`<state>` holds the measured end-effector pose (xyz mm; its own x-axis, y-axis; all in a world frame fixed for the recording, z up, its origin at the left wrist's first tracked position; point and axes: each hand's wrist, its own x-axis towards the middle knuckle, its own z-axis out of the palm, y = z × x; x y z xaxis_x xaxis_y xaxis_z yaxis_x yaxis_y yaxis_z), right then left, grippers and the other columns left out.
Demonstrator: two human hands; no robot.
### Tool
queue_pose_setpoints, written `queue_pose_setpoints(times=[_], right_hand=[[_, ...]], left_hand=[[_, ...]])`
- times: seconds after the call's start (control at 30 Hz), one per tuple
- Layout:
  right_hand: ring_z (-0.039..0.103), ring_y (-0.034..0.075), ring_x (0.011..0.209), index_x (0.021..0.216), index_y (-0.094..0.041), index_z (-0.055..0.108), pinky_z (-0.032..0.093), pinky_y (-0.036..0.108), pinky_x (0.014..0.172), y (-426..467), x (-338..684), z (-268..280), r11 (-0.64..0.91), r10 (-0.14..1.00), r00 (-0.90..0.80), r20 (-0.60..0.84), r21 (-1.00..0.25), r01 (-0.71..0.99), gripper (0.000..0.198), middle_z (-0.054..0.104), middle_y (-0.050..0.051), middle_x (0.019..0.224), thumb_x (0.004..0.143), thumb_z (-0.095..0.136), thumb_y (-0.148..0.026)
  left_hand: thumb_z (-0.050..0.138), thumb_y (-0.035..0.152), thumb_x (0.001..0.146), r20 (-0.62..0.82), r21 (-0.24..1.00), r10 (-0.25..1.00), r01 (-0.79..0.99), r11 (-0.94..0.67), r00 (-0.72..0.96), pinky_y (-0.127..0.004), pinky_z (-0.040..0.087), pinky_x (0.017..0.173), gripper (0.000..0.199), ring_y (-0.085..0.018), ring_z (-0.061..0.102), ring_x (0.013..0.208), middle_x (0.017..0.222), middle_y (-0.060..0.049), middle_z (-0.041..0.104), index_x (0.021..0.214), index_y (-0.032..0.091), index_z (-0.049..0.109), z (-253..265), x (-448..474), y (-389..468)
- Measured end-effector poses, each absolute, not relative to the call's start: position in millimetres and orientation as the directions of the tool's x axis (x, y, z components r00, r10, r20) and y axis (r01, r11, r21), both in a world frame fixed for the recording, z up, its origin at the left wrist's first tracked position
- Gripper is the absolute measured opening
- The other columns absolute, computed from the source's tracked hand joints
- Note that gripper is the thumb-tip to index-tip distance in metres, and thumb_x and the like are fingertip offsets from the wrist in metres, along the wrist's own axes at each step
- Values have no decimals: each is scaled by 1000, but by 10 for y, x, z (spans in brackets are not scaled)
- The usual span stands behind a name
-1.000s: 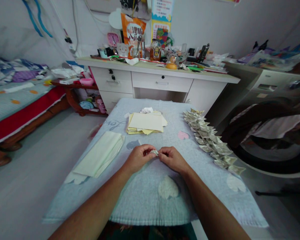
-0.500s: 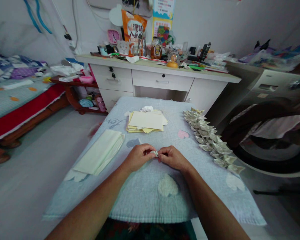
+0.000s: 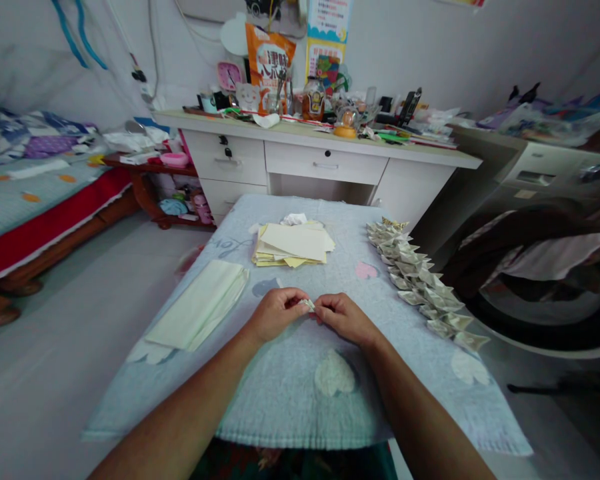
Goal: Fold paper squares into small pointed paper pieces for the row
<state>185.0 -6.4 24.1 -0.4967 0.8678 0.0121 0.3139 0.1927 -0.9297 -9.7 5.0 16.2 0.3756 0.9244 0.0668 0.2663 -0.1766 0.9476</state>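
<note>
Between my two hands, over the middle of the cloth-covered table (image 3: pixel 280 393), is a small folded piece of paper (image 3: pixel 308 304). My left hand (image 3: pixel 280 312) pinches it from the left, thumb and fingers pressed together. From the right, the thumb and fingers of my right hand (image 3: pixel 344 316) close on its other end. The fingers cover most of the paper, so its full shape is hidden. Right of my hands, rows of folded paper pieces with pointed tips (image 3: pixel 423 283) stand close together along the table's edge.
A pale folded stack of paper (image 3: pixel 200 303) lies on the left of the table. Farther back sits a pile of cream and yellow sheets (image 3: pixel 293 241) with crumpled white tissue (image 3: pixel 294 219) behind it. A cluttered desk (image 3: pixel 325 163) stands beyond, a washing machine (image 3: pixel 535 193) at right.
Both hands stay in nearly the same place, still pinching the small folded paper. The view has shifted very slightly; nothing else on the table has visibly moved.
</note>
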Motion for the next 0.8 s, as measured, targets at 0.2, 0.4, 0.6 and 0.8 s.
queue_pose_setpoints(times=[0.2,0.4,0.6,0.8], right_hand=[[42,10,60,79,-15,62,34,21,57,-98,1804,239,237,878,-473,72,-924,299,18,50,-3,65,79,60,-33],[45,10,62,77,-14,63,35,21,58,-82,1777,194,266,890,-443,105,-910,319,31,52,-2,66,86,56,-43],[42,10,60,69,-15,60,33,22,58,-60,1775,174,270,896,-426,126,-916,298,37,47,-3,62,88,53,-45],[46,11,64,71,-16,63,36,23,62,-31,1762,131,292,883,-441,161,-923,250,34,50,-2,66,88,54,-44]], left_hand=[[60,32,79,68,946,928,271,-176,366,-23,40,59,23,-12,54,63,71,-2,64,86,13,69,105,-102,80],[60,33,79,82,941,928,279,-192,362,-22,39,59,22,-12,53,63,69,-1,61,84,13,67,146,-85,57],[59,35,81,105,927,934,307,-216,340,-22,39,59,23,-12,52,63,68,0,60,84,14,68,135,-81,51],[59,33,81,129,926,937,298,-231,325,-23,41,61,21,-13,54,65,71,-1,63,85,14,68,99,-79,41]])
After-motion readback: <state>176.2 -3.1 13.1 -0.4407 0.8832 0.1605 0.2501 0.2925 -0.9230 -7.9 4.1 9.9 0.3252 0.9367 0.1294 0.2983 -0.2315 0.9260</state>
